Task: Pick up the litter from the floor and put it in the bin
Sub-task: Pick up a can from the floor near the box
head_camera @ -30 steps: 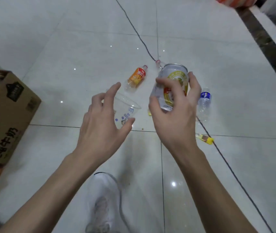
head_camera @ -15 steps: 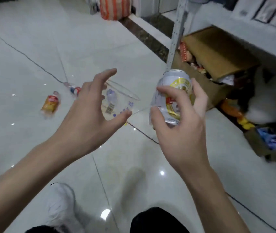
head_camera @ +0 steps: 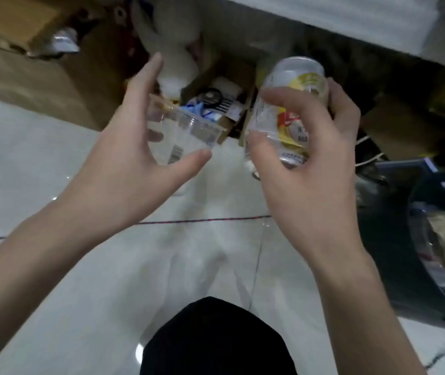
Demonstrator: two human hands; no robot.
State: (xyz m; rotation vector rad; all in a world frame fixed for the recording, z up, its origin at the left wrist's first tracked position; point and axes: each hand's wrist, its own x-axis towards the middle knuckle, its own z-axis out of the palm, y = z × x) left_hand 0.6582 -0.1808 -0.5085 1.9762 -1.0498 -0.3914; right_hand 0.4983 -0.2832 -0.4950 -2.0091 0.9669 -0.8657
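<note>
My right hand (head_camera: 308, 185) is wrapped around a silver drink can (head_camera: 291, 104) with a yellow and red label, held upright at chest height. My left hand (head_camera: 132, 158) grips a clear plastic cup (head_camera: 180, 136) with a barcode sticker, thumb under it and fingers behind it. A dark bin (head_camera: 416, 239) lined with a bag sits at the right edge, below and to the right of the can; litter shows inside it. The picture is blurred by motion.
A large cardboard box (head_camera: 40, 77) stands at the upper left on the white tiled floor (head_camera: 80, 280). Smaller open boxes of clutter (head_camera: 216, 104) lie under a shelf ahead. A thin cord (head_camera: 189, 220) crosses the floor. My dark knee (head_camera: 213, 339) is at the bottom.
My view has swung right, away from the bottles on the floor, towards the shelf clutter and the bin. Both hands keep the same hold on cup and can.
</note>
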